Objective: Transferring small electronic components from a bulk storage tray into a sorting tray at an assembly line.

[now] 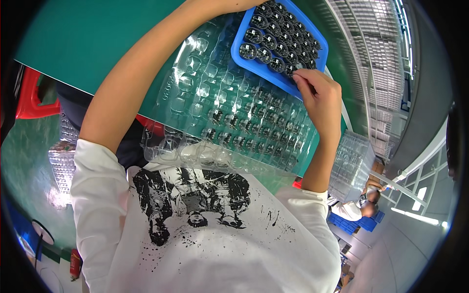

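Observation:
A blue tray (264, 73) at the top of the view holds several rows of small round black parts (281, 49) with clear rims. At its near right corner my right hand (320, 95) has thumb and forefinger pinched on one round black part (290, 69) in the front row. My left hand (237, 5) reaches to the tray's far left side; the picture's upper edge cuts off its fingers. Under and before the tray lies a clear plastic blister tray (195, 100) with rows of pockets. Small dark parts (249, 127) sit in many of its near and right pockets.
The green table (88, 39) extends to the left. A red stool (34, 95) stands beyond its left edge. Stacked clear trays (349, 166) rise at the right, and more stacks (62, 163) stand at the lower left. Another person (359, 207) is farther off at the right.

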The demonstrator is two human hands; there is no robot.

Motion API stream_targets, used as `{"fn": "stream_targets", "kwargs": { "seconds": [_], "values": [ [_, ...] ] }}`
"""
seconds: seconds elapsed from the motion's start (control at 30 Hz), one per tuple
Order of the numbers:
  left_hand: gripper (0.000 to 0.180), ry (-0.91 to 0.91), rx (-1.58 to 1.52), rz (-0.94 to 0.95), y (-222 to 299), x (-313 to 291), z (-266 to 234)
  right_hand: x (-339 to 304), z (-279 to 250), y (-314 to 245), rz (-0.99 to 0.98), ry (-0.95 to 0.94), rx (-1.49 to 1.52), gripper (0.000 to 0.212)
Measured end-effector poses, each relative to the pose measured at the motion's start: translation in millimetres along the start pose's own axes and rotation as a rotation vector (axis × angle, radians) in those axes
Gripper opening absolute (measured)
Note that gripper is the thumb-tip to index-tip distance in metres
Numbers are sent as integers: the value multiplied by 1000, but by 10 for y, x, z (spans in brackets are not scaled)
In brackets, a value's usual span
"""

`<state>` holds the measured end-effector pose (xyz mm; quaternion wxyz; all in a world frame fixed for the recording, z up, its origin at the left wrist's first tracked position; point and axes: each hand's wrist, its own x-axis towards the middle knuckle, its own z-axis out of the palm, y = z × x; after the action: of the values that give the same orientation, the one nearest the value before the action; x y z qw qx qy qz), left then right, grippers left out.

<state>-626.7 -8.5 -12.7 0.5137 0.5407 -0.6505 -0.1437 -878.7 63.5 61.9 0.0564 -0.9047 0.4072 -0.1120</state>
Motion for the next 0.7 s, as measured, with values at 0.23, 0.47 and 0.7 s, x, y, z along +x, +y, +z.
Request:
{"fn": "stream_targets", "kwargs": {
  "seconds": [0.23,0.47,0.7],
  "values": [
    [29,-14,2,-12,12,-1,-11,2,52,-1,-4,8,25,8],
    [30,0,3,-5,38,-8,-33,-22,16,-113,132,11,-40,9],
    [30,-20,-3,-6,21,7,-35,-181,195,-753,-220,-242,345,17]
  ]
}}
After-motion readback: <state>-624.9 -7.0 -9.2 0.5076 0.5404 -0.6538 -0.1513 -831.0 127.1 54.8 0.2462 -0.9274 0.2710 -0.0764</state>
